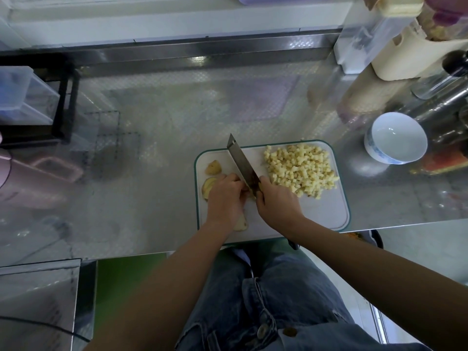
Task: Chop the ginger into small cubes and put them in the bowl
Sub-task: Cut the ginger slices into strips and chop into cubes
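Observation:
A white cutting board (326, 211) with a green rim lies at the counter's front edge. A heap of small ginger cubes (300, 169) covers its far right part. My right hand (277, 201) grips the handle of a cleaver (240, 163), whose blade points away to the upper left. My left hand (225, 198) has its fingers curled over a piece of ginger right beside the blade; that piece is mostly hidden. Uncut ginger chunks (213, 168) lie at the board's left edge, another (240, 224) below my left hand. A white bowl (396, 140) stands empty to the right.
A black-framed rack with clear boxes (33, 102) stands at the far left. Pale containers and a steel vessel (395, 54) crowd the far right corner. A pink object (5, 171) sits at the left edge. The steel counter's front edge (126, 254) runs just below the board.

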`<act>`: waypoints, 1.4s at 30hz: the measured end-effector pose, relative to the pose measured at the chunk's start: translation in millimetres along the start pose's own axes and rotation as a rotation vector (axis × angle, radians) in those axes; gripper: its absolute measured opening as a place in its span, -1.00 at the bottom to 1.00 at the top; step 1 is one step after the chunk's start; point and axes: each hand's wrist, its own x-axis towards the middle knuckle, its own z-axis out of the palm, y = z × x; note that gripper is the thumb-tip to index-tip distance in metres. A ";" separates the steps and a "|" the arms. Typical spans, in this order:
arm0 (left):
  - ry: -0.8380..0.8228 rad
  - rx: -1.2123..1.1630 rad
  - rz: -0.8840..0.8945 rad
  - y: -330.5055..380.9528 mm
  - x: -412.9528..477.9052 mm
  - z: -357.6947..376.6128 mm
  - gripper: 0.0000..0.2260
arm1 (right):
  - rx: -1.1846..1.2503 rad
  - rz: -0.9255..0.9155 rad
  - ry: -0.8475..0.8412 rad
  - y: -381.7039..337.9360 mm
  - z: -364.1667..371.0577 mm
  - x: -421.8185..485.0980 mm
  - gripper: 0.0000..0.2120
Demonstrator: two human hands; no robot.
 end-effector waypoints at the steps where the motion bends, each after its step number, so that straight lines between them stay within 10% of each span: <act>1: 0.003 0.001 0.001 0.2 0.1 -0.1 -0.87 | 0.001 -0.001 0.005 0.2 1.1 0.4 -0.88; 42: 0.087 0.162 -0.062 -9.1 -13.5 -7.0 -0.87 | 0.044 -0.085 0.015 -4.9 -12.5 -1.2 -0.85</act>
